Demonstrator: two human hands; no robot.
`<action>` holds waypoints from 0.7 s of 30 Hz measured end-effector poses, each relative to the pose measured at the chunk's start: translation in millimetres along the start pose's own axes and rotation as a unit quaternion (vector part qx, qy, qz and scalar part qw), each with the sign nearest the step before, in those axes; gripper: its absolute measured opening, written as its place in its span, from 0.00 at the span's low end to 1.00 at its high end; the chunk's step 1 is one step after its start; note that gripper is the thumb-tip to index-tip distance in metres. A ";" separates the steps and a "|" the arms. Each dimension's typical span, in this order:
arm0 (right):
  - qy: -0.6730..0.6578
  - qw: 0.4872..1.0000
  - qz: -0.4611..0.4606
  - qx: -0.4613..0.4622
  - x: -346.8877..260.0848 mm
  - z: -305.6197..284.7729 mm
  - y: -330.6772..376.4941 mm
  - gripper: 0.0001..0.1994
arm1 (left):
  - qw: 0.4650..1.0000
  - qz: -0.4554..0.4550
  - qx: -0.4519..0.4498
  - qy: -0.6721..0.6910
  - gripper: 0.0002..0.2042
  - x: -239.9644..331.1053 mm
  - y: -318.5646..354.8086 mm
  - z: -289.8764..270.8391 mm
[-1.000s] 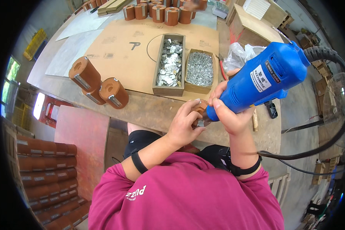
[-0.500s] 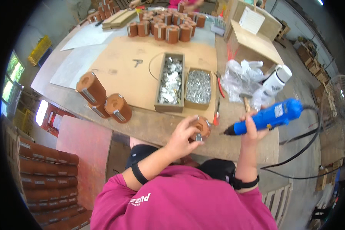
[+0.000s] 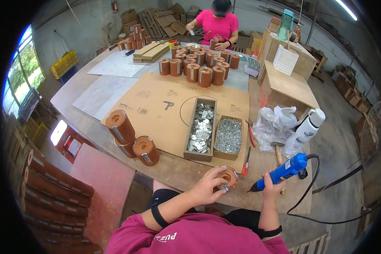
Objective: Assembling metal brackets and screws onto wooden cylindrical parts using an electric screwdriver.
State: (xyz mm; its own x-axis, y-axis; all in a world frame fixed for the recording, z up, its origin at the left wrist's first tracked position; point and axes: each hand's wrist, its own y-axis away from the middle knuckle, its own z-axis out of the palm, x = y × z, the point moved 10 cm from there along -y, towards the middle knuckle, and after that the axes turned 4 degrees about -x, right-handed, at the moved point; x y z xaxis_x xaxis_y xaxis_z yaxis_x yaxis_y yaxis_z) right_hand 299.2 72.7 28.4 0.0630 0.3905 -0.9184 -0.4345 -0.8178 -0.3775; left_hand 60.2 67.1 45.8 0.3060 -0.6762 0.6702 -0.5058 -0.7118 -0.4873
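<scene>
The left forearm slants up and to the right, its wrist bent so that the left hand [image 3: 208,185] reaches across the near edge of the table [image 3: 173,172]. Its fingers curl over the rim of a brown cylinder [image 3: 230,173], with the thumb lower down beside a small silvery metal fitting [image 3: 225,187]; the grip is narrow and closed on the piece. Whether the cylinder also rests on the tabletop cannot be told. The right forearm rises more steeply, and the right hand [image 3: 273,187] wraps the barrel of a blue power driver [image 3: 288,168], whose smooth casing tapers to a dark conical nose pointing down and left, near the cylinder but apart from it. The held cylinder is matt, reddish brown and thick-walled, with a recessed opening in its end. Similar cylinders [image 3: 146,151], each bearing a pale metal strip along its side, stand farther left. Beyond the hands, a long wooden tray [image 3: 199,157] contains flat, shiny metal plates; just beside it, a cardboard box [image 3: 227,155] holds finer, grey metal pieces. Both lie on a flat tan cardboard sheet [image 3: 152,110]. To the right are a wooden-handled hammer [image 3: 279,155] and a crumpled, translucent plastic bag [image 3: 269,125].
</scene>
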 end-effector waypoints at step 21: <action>0.026 0.999 -0.018 -0.036 -1.0 7.6 1.6 0.30 | 0.997 -0.030 -0.071 -0.023 0.15 3.3 -13.2 4.9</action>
State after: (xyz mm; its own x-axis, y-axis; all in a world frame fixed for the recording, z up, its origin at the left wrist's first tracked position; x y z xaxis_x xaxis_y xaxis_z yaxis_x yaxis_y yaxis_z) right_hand 291.6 74.2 29.6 0.1253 0.3984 -0.9086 -0.3655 -0.8329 -0.4156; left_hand 71.8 73.4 51.7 0.3744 -0.6437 0.6674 -0.5940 -0.7192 -0.3605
